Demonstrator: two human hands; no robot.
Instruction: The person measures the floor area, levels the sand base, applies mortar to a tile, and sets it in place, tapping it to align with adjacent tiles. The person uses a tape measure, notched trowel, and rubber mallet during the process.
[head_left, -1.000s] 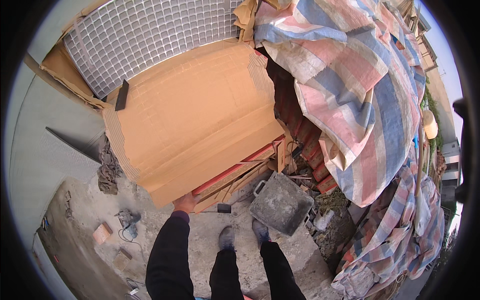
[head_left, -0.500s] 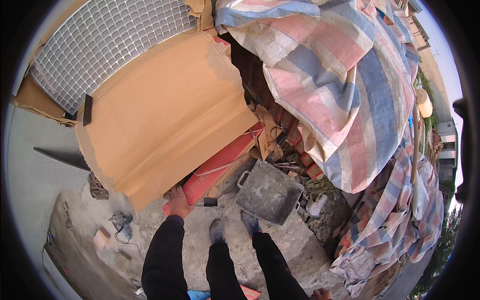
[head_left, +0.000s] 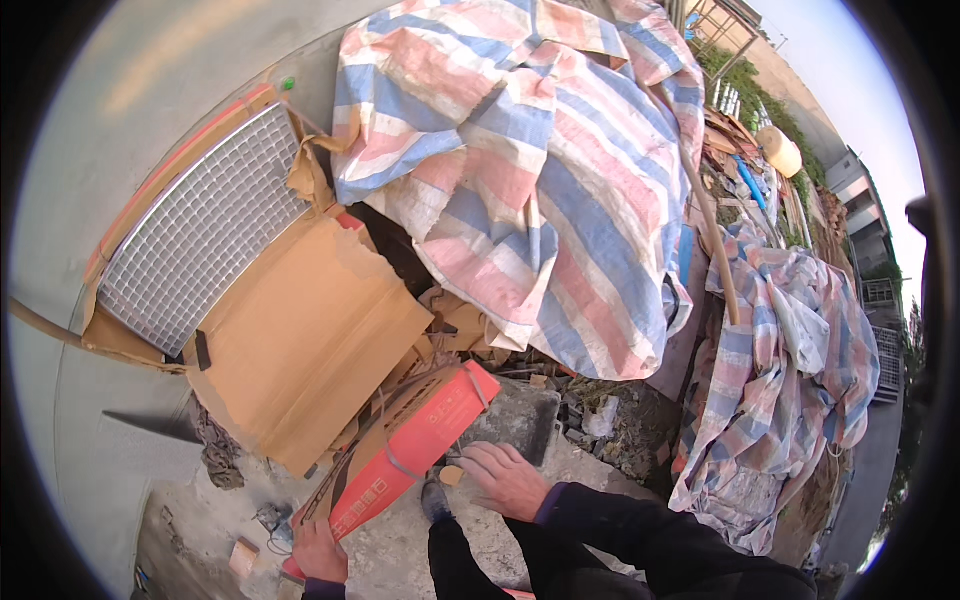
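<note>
A striped tarpaulin (head_left: 540, 170) in blue, pink and white drapes over a big heap. A white grid panel (head_left: 195, 235) leans on the grey wall (head_left: 150, 70), with a brown cardboard sheet (head_left: 300, 350) in front. A second striped tarpaulin (head_left: 790, 370) lies to the right, beyond scattered rubble (head_left: 620, 430).

Glossy red cardboard box (head_left: 415, 445); matt brown cardboard (head_left: 300, 350); woven tarp (head_left: 540, 170).
</note>
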